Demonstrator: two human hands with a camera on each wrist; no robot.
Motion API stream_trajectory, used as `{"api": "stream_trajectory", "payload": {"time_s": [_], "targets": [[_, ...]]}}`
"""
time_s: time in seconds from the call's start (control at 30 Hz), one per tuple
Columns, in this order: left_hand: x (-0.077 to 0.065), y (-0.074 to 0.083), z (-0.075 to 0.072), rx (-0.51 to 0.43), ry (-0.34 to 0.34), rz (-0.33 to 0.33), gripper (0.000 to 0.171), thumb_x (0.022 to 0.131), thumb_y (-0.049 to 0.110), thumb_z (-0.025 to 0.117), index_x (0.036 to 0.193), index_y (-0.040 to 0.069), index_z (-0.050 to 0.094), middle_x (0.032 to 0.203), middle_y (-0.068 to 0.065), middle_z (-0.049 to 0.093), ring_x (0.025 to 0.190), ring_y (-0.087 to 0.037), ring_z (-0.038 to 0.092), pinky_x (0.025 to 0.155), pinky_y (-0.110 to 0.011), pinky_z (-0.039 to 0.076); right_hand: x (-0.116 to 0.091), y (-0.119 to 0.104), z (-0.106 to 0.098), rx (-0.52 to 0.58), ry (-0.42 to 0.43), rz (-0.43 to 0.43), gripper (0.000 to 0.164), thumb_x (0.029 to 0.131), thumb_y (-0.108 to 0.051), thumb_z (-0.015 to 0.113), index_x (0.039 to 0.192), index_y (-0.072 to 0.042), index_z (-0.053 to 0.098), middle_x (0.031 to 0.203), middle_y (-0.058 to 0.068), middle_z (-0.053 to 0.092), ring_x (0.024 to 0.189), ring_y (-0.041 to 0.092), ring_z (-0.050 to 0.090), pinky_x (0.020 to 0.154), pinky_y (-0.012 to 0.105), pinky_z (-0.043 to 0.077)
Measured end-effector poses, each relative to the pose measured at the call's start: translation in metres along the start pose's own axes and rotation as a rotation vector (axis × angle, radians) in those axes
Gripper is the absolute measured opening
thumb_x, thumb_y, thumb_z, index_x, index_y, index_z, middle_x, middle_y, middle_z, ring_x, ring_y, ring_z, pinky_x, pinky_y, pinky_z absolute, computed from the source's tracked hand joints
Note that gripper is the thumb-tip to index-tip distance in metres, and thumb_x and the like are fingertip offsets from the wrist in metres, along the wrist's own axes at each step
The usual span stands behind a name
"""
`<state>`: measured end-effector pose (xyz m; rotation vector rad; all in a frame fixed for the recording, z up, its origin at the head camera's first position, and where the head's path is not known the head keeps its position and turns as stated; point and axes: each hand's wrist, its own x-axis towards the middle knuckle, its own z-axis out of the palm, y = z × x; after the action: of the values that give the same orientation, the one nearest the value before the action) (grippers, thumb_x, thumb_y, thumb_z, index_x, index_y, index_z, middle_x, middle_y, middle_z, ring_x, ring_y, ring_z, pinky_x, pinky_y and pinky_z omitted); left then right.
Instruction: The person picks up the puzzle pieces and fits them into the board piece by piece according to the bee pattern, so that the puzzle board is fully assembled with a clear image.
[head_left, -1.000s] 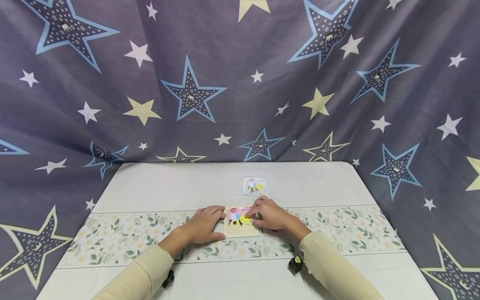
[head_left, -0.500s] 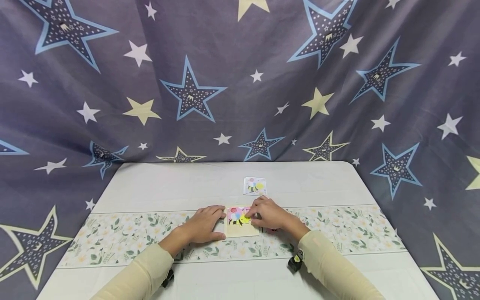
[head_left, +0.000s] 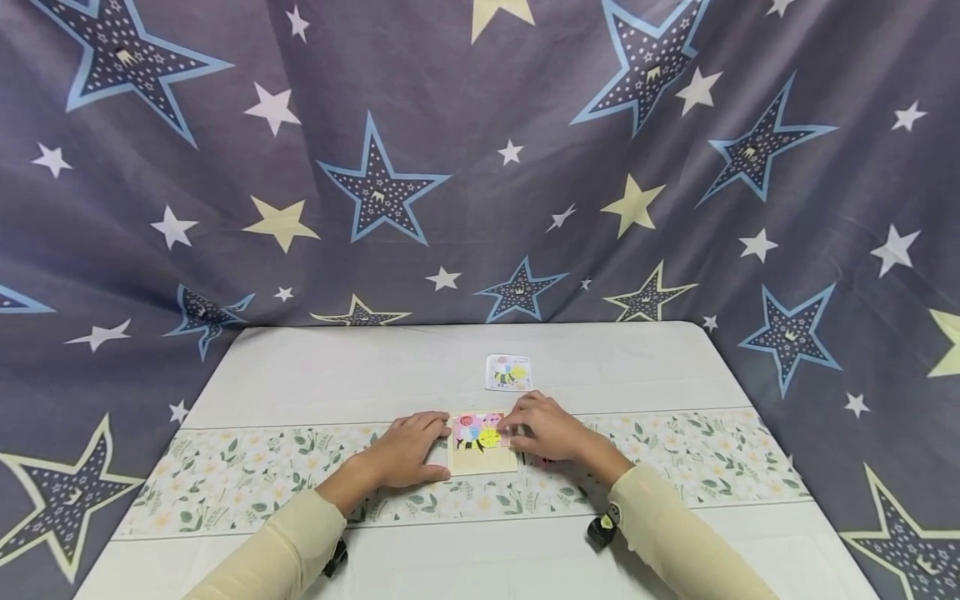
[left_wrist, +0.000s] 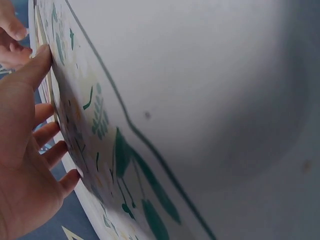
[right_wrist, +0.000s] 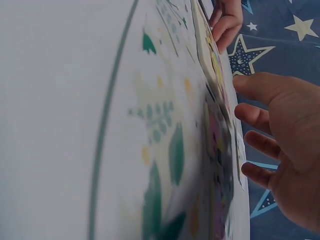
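A small wooden puzzle board (head_left: 483, 464) lies on the floral runner, its near strip bare. On its far part are colourful puzzle pieces that form a bee (head_left: 490, 437) with a yellow head. My left hand (head_left: 408, 450) rests at the board's left edge, its thumb near the front corner and fingers extended. Over the right edge hovers my right hand (head_left: 551, 432). In the right wrist view its fingers are loosely bent and apart, holding nothing. Partly hidden below that hand, pink-patterned puzzle pieces (right_wrist: 217, 145) lie beside the board.
Behind the board lies a white card (head_left: 508, 372) with a similar bee picture. The white table (head_left: 360, 367) carries the floral runner (head_left: 255, 475) across its width. A dark curtain (head_left: 465, 125) with stars hangs behind the table.
My right hand has drawn slightly right and its fingers have parted from the yellow bee head, so more of the picture shows. The left hand has stayed at the board's edge.
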<state>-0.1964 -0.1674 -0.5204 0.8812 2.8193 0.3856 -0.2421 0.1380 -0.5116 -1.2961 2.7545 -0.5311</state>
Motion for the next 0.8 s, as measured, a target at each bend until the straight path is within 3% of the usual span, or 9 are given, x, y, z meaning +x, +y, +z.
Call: {"api": "stream_trajectory", "payload": {"time_s": [0.23,0.5,0.8], "targets": [[0.000,0.001,-0.001,-0.004,-0.003,-0.002,0.066,0.092,0.056,0.069,0.141,0.014,0.054,0.158,-0.010,0.043,0.149,-0.031,0.039,0.117,-0.059,0.035,-0.013,0.003,-0.007,0.034,-0.004,0.052,0.032,0.094,-0.025,0.071,0.125,-0.018,0.074,0.108,-0.001,0.072,0.118,0.025,0.058,0.107,0.050,0.045],[0.000,0.002,-0.001,-0.016,-0.003,-0.009,0.066,0.092,0.056,0.068,0.142,0.013,0.055,0.159,-0.010,0.043,0.149,-0.031,0.038,0.118,-0.059,0.034,-0.033,0.009,-0.007,0.034,-0.007,0.097,0.032,0.093,-0.029,0.074,0.123,-0.020,0.075,0.103,-0.006,0.072,0.117,0.023,0.058,0.105,0.050,0.045],[0.000,0.000,-0.001,-0.013,-0.003,-0.012,0.067,0.092,0.056,0.069,0.142,0.014,0.055,0.158,-0.010,0.043,0.149,-0.031,0.038,0.118,-0.060,0.034,-0.053,0.013,-0.007,0.044,-0.027,0.089,0.030,0.092,-0.027,0.076,0.121,-0.022,0.075,0.103,-0.009,0.070,0.114,0.019,0.057,0.100,0.049,0.045]]}}
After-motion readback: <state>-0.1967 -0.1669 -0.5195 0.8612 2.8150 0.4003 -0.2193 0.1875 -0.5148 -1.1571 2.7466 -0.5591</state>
